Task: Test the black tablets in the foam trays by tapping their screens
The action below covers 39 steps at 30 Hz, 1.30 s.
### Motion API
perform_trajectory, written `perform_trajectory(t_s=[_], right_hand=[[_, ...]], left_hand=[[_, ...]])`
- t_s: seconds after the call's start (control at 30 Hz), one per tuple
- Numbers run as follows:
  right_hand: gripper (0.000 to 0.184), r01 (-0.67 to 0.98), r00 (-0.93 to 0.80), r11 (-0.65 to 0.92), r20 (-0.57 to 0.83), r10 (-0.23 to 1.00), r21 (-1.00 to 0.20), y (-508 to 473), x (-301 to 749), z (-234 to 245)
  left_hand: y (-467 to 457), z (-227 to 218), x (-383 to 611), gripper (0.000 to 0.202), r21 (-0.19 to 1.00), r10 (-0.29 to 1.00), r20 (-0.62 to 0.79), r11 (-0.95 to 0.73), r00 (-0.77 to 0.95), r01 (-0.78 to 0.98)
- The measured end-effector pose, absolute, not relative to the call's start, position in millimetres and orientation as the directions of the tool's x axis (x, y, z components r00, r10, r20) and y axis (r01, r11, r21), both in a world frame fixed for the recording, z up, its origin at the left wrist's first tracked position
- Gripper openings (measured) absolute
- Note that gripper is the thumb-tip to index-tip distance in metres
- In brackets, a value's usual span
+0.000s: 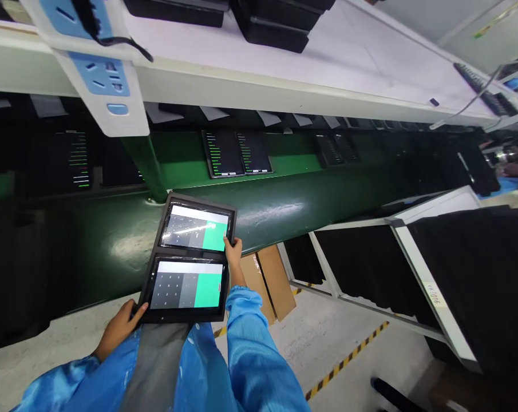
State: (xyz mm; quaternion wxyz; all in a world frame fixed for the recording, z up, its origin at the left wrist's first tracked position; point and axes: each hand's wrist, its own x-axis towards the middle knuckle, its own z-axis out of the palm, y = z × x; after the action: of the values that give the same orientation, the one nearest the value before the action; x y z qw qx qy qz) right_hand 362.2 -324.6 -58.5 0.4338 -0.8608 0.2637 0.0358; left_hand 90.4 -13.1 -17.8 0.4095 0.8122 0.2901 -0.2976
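A black tray (155,256) carries two tablets, one above the other, tilted in front of my body. On the far tablet (194,228) and the near tablet (185,284) a calculator-like screen with a green block is lit. My left hand (120,329) grips the tray's near left corner, thumb on the rim and the other fingers hidden beneath. At the right edge, beside the far tablet, my right hand (233,254) is closed on the tray with its thumb on top. Blue sleeves cover both arms.
Past the tray runs a green bench (284,209) with lit dark tablets (224,153) on it. A white shelf (284,86) overhangs it, with a power strip (102,80) hanging down. A cardboard box (276,280) and a framed black rack (370,257) stand right.
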Motion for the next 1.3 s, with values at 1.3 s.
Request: perform_trajectory(t_s=[1.3], right_hand=[[0.055, -0.528, 0.827, -0.439, -0.321, -0.462, -0.727, -315, 356, -50]], left_hand=[[-44, -28, 374, 0.058, 0.471, 0.558, -0.268, -0.635, 0.785, 0.612]])
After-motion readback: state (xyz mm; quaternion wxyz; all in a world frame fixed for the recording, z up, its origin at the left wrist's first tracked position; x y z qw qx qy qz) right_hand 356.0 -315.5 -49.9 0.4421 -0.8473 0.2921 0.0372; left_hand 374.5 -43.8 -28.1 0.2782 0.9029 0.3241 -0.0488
